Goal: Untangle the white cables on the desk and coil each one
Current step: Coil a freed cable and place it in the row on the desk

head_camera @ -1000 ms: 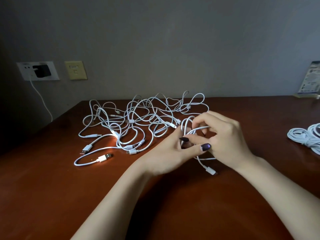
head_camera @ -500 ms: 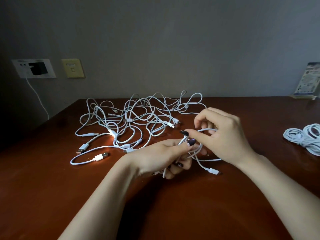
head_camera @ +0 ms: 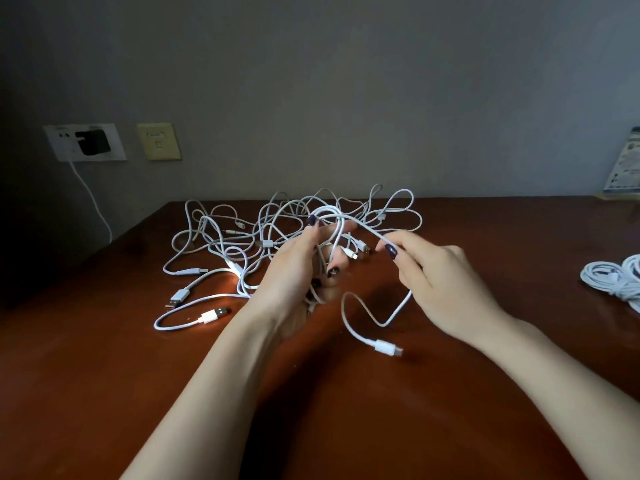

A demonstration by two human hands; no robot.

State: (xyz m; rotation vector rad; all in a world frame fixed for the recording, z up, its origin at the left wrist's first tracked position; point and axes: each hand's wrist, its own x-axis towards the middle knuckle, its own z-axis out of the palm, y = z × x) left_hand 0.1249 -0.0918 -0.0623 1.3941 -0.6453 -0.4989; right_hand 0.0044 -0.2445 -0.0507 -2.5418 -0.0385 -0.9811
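A white cable (head_camera: 367,230) drops its loose plug (head_camera: 385,347) onto the brown surface (head_camera: 104,375) below two raised hands. The left hand (head_camera: 298,268) curls its fingers round gathered loops, and the right hand (head_camera: 440,282), near it, pinches the same cable between thumb and forefinger. Behind them a tangle of white cables (head_camera: 242,244) sprawls, a coiled bundle (head_camera: 616,278) lies well apart at right, and a black charger (head_camera: 92,142) sits in a wall socket.
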